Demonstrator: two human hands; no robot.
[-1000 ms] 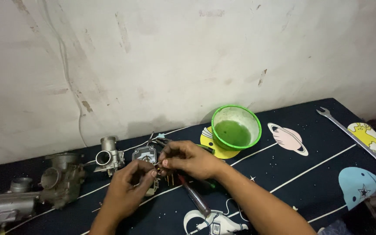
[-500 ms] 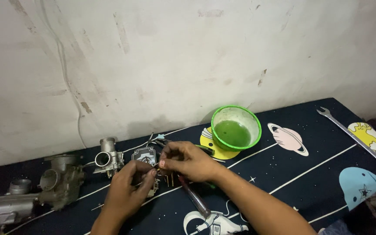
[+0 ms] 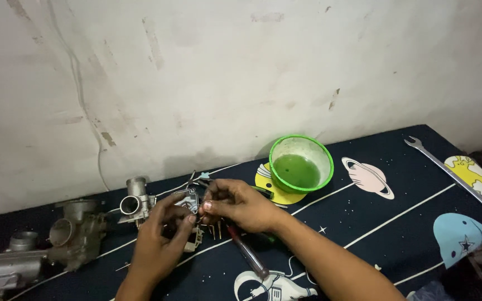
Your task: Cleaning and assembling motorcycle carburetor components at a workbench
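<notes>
Head view: both hands (image 3: 207,214) grip a small carburetor part (image 3: 188,202); green bowl (image 3: 300,163) behind, screwdriver (image 3: 247,253) beneath.

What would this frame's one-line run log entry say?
left hand: holds small metal part | right hand: fingertips on part | nearby: screwdriver, green bowl, carburetors, wrench

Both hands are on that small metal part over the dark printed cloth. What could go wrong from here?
1. Small brass pieces lie loose just under the hands; a slip of the left hand or right hand could scatter them across the busy cloth.
2. The green bowl of green liquid stands close beside the right forearm; a sideways move might tip it.
3. The screwdriver lies under the right wrist and could roll.
</notes>
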